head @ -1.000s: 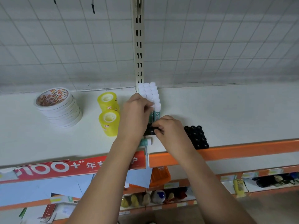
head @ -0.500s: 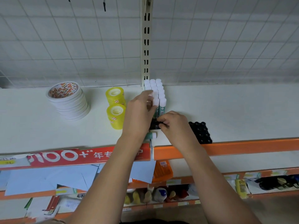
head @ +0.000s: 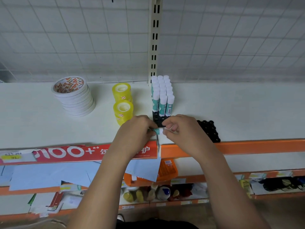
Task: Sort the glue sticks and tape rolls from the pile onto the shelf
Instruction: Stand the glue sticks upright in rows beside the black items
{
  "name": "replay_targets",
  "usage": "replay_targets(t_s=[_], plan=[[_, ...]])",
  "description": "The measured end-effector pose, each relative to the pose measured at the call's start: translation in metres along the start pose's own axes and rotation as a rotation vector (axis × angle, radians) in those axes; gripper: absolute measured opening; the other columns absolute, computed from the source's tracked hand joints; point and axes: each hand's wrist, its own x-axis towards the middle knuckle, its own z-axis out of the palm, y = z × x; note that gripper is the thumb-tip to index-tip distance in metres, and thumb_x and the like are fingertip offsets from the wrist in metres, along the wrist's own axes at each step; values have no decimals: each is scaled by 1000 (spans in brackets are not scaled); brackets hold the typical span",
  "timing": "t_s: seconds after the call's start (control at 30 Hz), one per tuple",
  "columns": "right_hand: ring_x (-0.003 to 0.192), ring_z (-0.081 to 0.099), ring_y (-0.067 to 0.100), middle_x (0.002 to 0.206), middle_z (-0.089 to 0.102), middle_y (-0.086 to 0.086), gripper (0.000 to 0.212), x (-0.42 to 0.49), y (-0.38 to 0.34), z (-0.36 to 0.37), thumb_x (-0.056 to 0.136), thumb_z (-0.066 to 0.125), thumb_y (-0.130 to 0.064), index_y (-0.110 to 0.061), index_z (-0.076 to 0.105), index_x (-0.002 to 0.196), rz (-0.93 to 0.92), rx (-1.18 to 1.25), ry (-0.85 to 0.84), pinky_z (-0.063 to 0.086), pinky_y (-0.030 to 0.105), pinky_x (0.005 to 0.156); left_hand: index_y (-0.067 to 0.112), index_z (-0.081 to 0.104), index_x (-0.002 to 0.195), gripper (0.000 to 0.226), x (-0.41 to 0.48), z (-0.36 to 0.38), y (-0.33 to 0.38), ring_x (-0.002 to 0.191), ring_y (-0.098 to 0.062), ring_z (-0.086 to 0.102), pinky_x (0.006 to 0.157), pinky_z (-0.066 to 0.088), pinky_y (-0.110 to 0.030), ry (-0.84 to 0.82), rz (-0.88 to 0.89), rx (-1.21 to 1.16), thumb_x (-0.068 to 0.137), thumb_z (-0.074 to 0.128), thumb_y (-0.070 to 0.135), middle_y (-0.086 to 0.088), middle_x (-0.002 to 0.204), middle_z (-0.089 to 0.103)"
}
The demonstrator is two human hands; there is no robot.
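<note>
Near the shelf [head: 231, 109] edge, a glue stick [head: 157, 131] is now pinched between the left hand [head: 133, 129] and right hand [head: 181, 129], drawn back from the black tray [head: 158, 121] behind, so one more stick is judged ready for slotting.

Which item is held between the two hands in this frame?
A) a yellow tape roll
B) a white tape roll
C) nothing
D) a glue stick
D: the left hand and right hand grip a teal-and-white glue stick sideways between them, above the front of the shelf.
</note>
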Motion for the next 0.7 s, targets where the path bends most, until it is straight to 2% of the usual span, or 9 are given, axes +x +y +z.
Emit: replay_targets(t_s=[0.2, 0.33, 0.4, 0.47, 0.6, 0.7], plan=[[77, 56, -14, 95, 67, -8, 26, 4, 0, 5, 87, 72, -20, -22, 70, 113, 35, 63, 79, 40, -3, 71, 22, 72, 111, 24, 6, 3, 4, 92, -21, 60, 78, 50, -41, 101, 63, -55, 87, 66, 17, 0, 102, 66], [77, 56, -11, 89, 61, -13, 26, 7, 0, 3, 88, 70, -17, -24, 71, 112, -5, 17, 89, 40, -2, 72, 21, 72, 109, 23, 11, 3, 5, 91, -21, 61, 76, 50, -40, 116, 96, -62, 86, 68, 17, 0, 100, 66], [81, 59, -6, 91, 62, -13, 22, 9, 2, 1, 89, 69, -17, -24, 71, 110, 16, 31, 87, 40, -2, 73, 22, 72, 109, 23, 12, 2, 5, 90, -21, 61, 76, 50, -40, 133, 99, -76, 86, 69, 19, 0, 99, 66], [83, 60, -7, 94, 64, -13, 22, 12, 6, -2, 91, 66, -15, -23, 71, 111, 56, 74, 91, 39, -3, 73, 20, 72, 109, 22, 12, -1, 2, 90, -21, 62, 77, 50, -40, 186, 90, -83, 87, 69, 23, -1, 99, 67], [84, 58, -17, 94, 65, -14, 19, 18, 9, -3, 91, 65, -16, -25, 70, 108, 97, 151, 124, 38, -5, 72, 16, 70, 108, 25, 16, -13, -6, 84, -16, 63, 77, 50, -31, 311, 20, -157, 85, 73, 26, 0, 98, 70], [83, 60, -12, 95, 66, -11, 19, 22, 6, 3, 90, 66, -16, -22, 70, 108, 80, 159, 119, 39, -3, 71, 17, 70, 107, 29, 20, -19, -2, 82, -14, 63, 76, 48, -26, 363, -5, -206, 80, 78, 21, 2, 93, 71]])
